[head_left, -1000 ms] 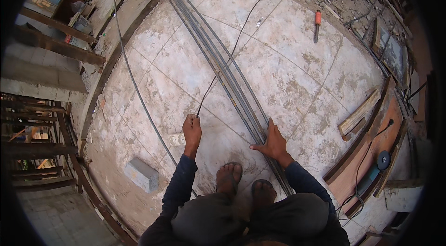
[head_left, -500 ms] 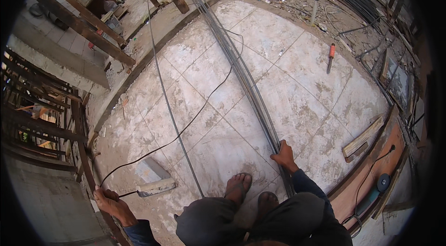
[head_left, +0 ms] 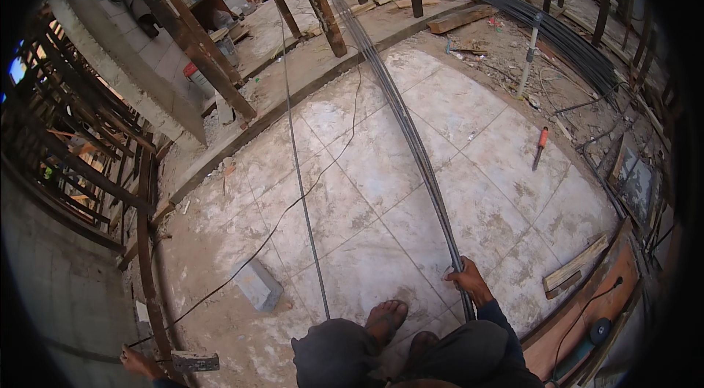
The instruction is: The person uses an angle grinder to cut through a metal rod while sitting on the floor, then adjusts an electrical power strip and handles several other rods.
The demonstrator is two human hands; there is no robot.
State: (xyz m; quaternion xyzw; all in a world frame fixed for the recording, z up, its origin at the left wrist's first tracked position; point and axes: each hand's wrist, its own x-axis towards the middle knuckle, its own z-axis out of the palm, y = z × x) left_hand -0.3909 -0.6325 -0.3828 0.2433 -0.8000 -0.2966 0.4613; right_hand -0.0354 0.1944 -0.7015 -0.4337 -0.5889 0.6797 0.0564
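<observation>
My right hand (head_left: 471, 282) is closed around a bundle of long, thin steel bars (head_left: 415, 142) beside my right foot. The bars run away from me across the tiled floor and over the far ledge. At the lower left, my left hand (head_left: 141, 364) is closed on a black cable (head_left: 275, 227), its fingers partly cut off by the dark rim. A dark oblong box (head_left: 196, 361), like a power strip, hangs beside that hand. Between my hands a single steel bar (head_left: 299, 175) lies on the floor, with the cable crossing it. A grey block (head_left: 257, 285) lies left of my knees.
An orange-handled tool (head_left: 541, 147) lies on the tiles at right. An angle grinder (head_left: 589, 344) rests on a brown board (head_left: 568, 348), near wood scraps (head_left: 576, 267). Coiled black bars (head_left: 557, 25), an upright pipe (head_left: 529, 54) and wooden posts (head_left: 319, 6) stand farther off.
My left hand has moved left and down, pulling the cable straighter and carrying the oblong box away from the grey block. My right hand still grips the bars. The view has tilted up.
</observation>
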